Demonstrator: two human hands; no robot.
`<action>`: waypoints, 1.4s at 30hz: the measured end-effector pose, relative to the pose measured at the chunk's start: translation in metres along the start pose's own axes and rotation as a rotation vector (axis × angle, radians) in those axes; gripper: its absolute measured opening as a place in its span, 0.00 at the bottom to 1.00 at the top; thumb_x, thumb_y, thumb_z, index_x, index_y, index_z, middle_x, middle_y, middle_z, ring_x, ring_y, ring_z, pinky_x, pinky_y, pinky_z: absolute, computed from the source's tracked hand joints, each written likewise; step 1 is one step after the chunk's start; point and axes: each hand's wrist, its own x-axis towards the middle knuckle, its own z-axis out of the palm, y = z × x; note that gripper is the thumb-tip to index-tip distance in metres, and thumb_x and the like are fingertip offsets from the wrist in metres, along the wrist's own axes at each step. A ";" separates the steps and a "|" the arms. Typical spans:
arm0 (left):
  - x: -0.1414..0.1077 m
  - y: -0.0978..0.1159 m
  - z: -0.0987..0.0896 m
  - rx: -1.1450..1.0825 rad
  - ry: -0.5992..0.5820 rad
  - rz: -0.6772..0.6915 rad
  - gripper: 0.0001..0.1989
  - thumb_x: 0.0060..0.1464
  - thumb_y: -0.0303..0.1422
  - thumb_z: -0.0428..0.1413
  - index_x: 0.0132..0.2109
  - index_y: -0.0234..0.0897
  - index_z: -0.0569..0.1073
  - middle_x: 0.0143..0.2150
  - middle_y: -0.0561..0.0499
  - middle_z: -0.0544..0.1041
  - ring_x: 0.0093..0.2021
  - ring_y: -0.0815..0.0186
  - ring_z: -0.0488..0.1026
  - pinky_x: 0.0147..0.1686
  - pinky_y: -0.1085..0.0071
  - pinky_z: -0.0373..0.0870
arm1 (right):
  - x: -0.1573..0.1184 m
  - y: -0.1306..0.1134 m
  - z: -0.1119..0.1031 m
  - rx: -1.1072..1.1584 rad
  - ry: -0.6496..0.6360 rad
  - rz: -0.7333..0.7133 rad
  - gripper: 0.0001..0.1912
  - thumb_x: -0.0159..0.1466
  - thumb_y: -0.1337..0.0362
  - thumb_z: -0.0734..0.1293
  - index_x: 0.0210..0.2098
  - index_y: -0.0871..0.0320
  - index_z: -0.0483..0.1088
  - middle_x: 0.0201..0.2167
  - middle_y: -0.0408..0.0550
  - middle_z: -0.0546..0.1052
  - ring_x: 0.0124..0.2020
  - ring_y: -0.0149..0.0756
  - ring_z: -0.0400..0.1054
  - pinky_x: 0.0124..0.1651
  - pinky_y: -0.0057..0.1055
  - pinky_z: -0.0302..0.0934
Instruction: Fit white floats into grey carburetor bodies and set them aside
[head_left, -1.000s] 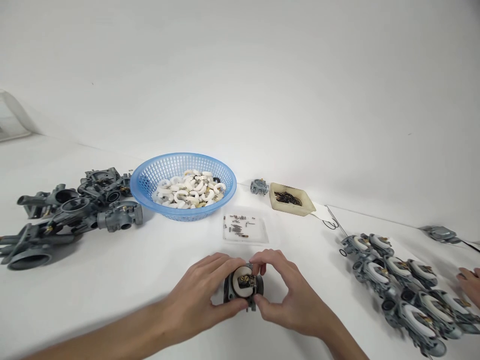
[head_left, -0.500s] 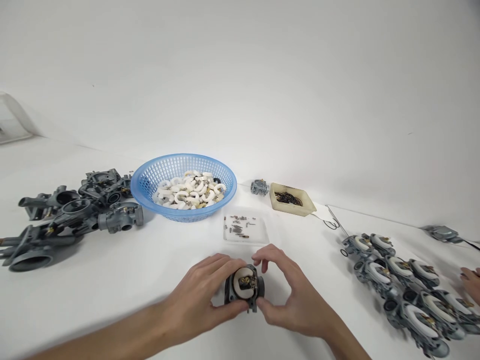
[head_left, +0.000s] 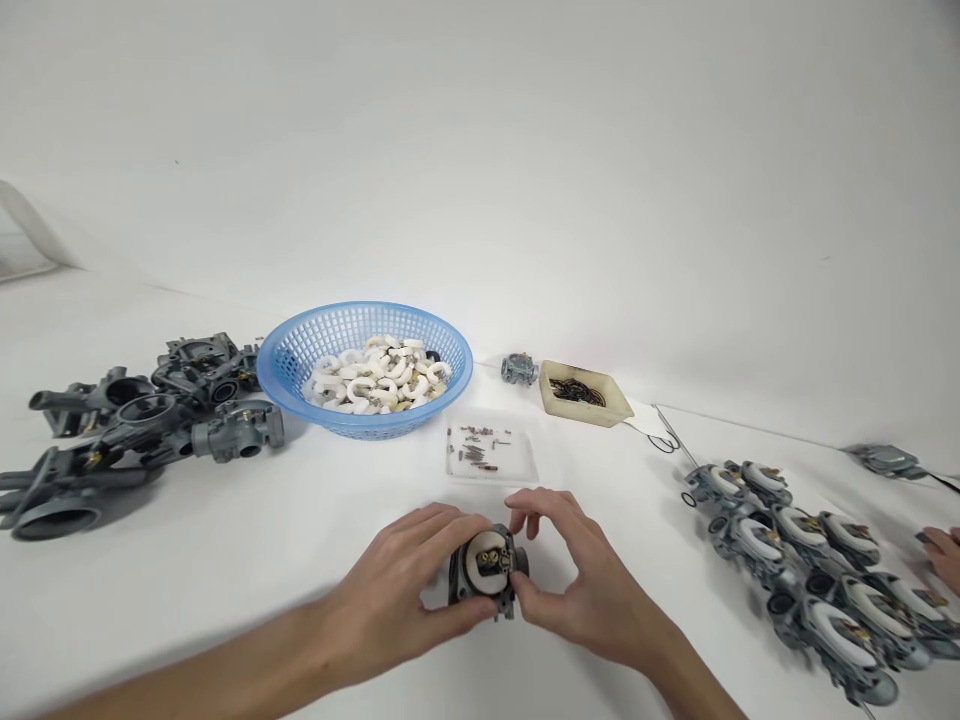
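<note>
A small grey carburetor (head_left: 501, 604) with a white ring-shaped float (head_left: 475, 572) and brass jets stands on the white table, its float side facing up. My left hand (head_left: 420, 570) is closed around its left side, fingers at the far edge and thumb at the near edge. On the right, the thumb of my right hand (head_left: 577, 580) presses against the carburetor beside the float's hinge. The other fingers of that hand are raised and curved, apart from the body. Whether a tiny part lies under the thumb is hidden.
A blue basket (head_left: 277, 375) holds white floats. Ahead lie a clear tray (head_left: 517, 462) of small pins and springs, a box (head_left: 600, 410) of black rings and another carburetor (head_left: 518, 369). Carburetor bodies (head_left: 150, 420) lie left; carburetors with floats (head_left: 832, 640) stand right, near another person's hand (head_left: 941, 555).
My right thumb stays at the carburetor's hinge side while the raised fingers shift very slightly. The view tilts a little. My left hand keeps its hold.
</note>
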 end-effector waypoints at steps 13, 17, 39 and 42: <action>0.001 -0.001 0.000 0.020 0.013 0.022 0.23 0.60 0.37 0.61 0.60 0.46 0.66 0.49 0.49 0.79 0.48 0.59 0.77 0.47 0.65 0.75 | 0.000 0.000 -0.001 0.028 -0.032 -0.001 0.33 0.61 0.73 0.68 0.61 0.38 0.61 0.42 0.47 0.77 0.42 0.42 0.74 0.49 0.46 0.76; 0.001 -0.001 0.000 0.027 0.024 0.030 0.23 0.60 0.37 0.61 0.60 0.45 0.66 0.50 0.49 0.79 0.48 0.58 0.77 0.47 0.65 0.76 | -0.001 0.002 -0.001 0.018 -0.048 -0.001 0.34 0.60 0.72 0.69 0.61 0.38 0.61 0.41 0.47 0.77 0.41 0.43 0.74 0.49 0.47 0.76; 0.001 -0.001 0.000 0.019 0.028 0.031 0.22 0.60 0.38 0.62 0.59 0.45 0.67 0.50 0.49 0.79 0.48 0.58 0.77 0.48 0.64 0.76 | 0.001 0.000 -0.001 0.000 -0.049 0.004 0.31 0.61 0.73 0.67 0.59 0.39 0.63 0.40 0.46 0.76 0.39 0.41 0.73 0.47 0.45 0.75; 0.002 -0.001 0.000 -0.001 0.019 0.022 0.22 0.60 0.37 0.62 0.59 0.45 0.67 0.50 0.49 0.79 0.48 0.58 0.77 0.47 0.64 0.76 | 0.001 -0.001 -0.001 0.005 -0.062 0.006 0.29 0.62 0.72 0.66 0.58 0.39 0.62 0.40 0.47 0.76 0.40 0.42 0.73 0.47 0.46 0.75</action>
